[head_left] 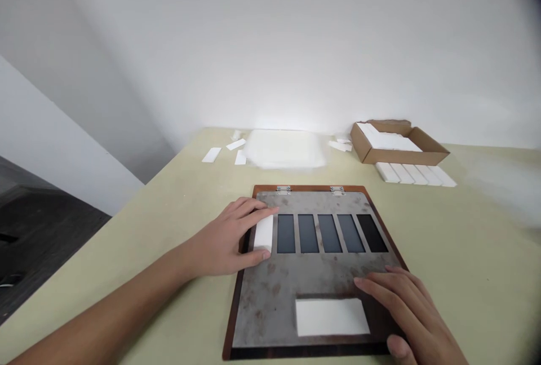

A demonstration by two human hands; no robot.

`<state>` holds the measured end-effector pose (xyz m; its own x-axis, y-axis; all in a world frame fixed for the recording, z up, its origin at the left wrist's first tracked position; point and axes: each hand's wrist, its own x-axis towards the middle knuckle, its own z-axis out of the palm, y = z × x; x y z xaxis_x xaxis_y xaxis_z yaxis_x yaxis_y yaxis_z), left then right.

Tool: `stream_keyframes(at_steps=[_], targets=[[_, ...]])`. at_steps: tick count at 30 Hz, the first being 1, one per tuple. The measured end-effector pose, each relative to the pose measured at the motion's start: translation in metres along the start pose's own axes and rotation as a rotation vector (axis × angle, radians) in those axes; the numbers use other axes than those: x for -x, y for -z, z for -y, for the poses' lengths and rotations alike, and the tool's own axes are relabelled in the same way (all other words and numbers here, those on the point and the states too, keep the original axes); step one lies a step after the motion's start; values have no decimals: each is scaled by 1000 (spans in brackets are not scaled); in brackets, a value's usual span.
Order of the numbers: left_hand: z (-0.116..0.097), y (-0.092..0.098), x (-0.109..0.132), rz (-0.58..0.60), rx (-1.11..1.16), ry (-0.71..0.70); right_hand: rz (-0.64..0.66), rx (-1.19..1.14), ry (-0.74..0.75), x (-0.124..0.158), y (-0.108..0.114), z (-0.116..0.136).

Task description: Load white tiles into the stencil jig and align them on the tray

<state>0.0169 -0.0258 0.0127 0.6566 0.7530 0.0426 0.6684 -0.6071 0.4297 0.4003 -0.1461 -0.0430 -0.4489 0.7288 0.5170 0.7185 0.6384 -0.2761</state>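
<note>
A grey metal plate with rusty spots lies on a brown board, joined by two small hinges at its far edge. Across it runs a row of rectangular slots, several of them dark. My left hand grips a white rectangular block at the leftmost position, thumb at its near end and index finger at its far end. Over the plate's lower right part, my right hand has its fingers stretched out and holds nothing visible. Left of it, a white rectangular piece shows at the near part of the plate.
A cardboard box with white pieces stands at the back right. A row of white blocks lies before it. Loose white pieces and a blurred white patch are near the wall. The pale green table ends at the left.
</note>
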Motion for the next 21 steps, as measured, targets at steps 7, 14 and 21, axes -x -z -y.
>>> stream_keyframes(at_steps=[7,14,21], targets=[[7,-2,5,-42,-11,-48,-87,-48,1,2,-9,-1],[22,-27,7,-336,-40,43,-153,-223,-296,-47,63,-25],[105,-56,0,-623,-121,-16,-132,-110,-735,-199,110,-190]])
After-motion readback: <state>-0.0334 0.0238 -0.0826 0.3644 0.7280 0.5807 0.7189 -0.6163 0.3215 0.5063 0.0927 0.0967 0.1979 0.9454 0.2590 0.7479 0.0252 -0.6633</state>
